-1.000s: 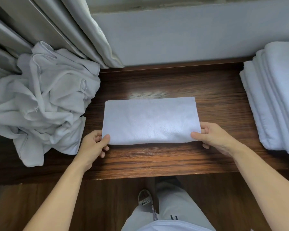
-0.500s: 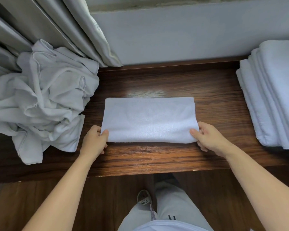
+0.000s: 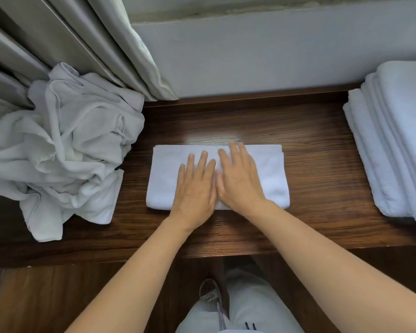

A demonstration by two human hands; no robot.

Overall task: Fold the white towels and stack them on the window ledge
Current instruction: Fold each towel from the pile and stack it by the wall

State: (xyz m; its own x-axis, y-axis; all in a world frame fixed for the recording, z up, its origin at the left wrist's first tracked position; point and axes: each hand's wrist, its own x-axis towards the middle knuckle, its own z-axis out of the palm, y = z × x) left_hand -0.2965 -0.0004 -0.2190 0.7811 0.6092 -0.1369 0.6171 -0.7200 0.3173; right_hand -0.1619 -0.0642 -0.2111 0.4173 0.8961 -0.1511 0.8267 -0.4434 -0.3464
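A: Fingers straight and slightly spread, both palms press flat on the folded towel at mid-ledge. What surrounds it?

B: Largest first: the dark wooden window ledge; grey curtains hanging at back left; a crumpled heap of unfolded towels on the left; a stack of folded towels on the right, well apart from the folded one.

A: And the hands?

B: Left hand and right hand lie side by side, touching, palms down, forearms reaching in from the near edge. Nothing covers the towel but the hands.
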